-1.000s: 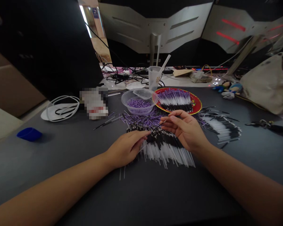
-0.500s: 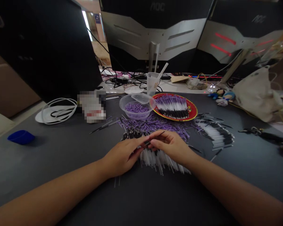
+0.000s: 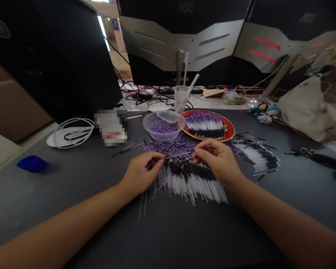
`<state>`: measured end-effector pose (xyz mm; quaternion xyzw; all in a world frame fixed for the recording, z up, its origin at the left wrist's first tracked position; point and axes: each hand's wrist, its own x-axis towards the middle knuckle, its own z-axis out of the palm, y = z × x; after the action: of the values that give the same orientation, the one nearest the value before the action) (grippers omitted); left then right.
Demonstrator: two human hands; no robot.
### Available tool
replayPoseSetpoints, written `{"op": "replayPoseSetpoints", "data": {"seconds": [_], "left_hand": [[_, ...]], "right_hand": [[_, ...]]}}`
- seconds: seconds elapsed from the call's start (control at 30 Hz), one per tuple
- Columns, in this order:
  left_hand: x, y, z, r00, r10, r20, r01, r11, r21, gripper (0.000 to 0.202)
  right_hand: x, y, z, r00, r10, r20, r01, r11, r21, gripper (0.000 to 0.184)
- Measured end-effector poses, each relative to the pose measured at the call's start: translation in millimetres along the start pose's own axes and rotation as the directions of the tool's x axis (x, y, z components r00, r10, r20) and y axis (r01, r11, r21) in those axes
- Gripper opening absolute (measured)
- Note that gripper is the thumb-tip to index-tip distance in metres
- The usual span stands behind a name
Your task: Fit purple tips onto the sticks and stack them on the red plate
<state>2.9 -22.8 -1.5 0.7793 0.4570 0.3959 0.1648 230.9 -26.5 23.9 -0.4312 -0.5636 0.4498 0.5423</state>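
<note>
My left hand (image 3: 141, 173) and my right hand (image 3: 218, 160) hover over a large fan of thin white-and-black rods (image 3: 190, 183) on the dark desk mat (image 3: 72, 209). A single thin rod (image 3: 177, 155) spans the gap between my hands, its ends pinched in the fingers of each. Purple rod pieces (image 3: 170, 147) lie in a loose heap just beyond my fingers. Further back sit a clear plastic bowl (image 3: 148, 127) of purple pieces and a red plate (image 3: 229, 129) bearing a neat row of rods. A smaller batch of rods (image 3: 257, 157) lies to the right.
Monitor backs and stands fill the far side, with tangled cables (image 3: 145, 98) and a plastic cup with a straw (image 3: 182, 99). A white face mask (image 3: 70, 133), a blurred packet (image 3: 111, 127) and a blue rubber cup (image 3: 31, 163) lie left; a cloth bag (image 3: 304, 110) and keys (image 3: 313, 157) lie right.
My hands have moved apart from nearly touching, the right one going rightward, and a thin rod now spans between them. The view has shifted slightly.
</note>
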Motion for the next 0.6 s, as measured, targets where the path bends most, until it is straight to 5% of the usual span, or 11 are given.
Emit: {"op": "replayPoseSetpoints", "data": {"seconds": [0.13, 0.27, 0.4, 0.6], "left_hand": [[5.0, -8.2, 1.6, 0.981, -0.192, 0.006, 0.189, 0.96, -0.205, 0.017], [6.9, -10.6, 1.1, 0.972, -0.234, -0.015, 0.216, 0.92, -0.327, 0.021], [3.7, -4.9, 0.0, 0.993, -0.121, 0.002, 0.119, 0.977, -0.178, 0.02], [-3.0, 3.5, 0.6, 0.983, 0.179, 0.045, -0.18, 0.983, 0.023, 0.019]], "right_hand": [[-3.3, 0.5, -1.1, 0.982, -0.153, 0.111, 0.187, 0.872, -0.453, 0.005], [-9.1, 0.4, 1.1, 0.936, -0.077, 0.343, 0.287, 0.729, -0.621, 0.009], [-14.4, -0.1, 7.4, 0.913, -0.023, 0.408, 0.29, 0.74, -0.606, 0.016], [-20.4, 3.9, 19.6, 0.913, -0.032, 0.408, 0.265, 0.807, -0.529, 0.02]]}}
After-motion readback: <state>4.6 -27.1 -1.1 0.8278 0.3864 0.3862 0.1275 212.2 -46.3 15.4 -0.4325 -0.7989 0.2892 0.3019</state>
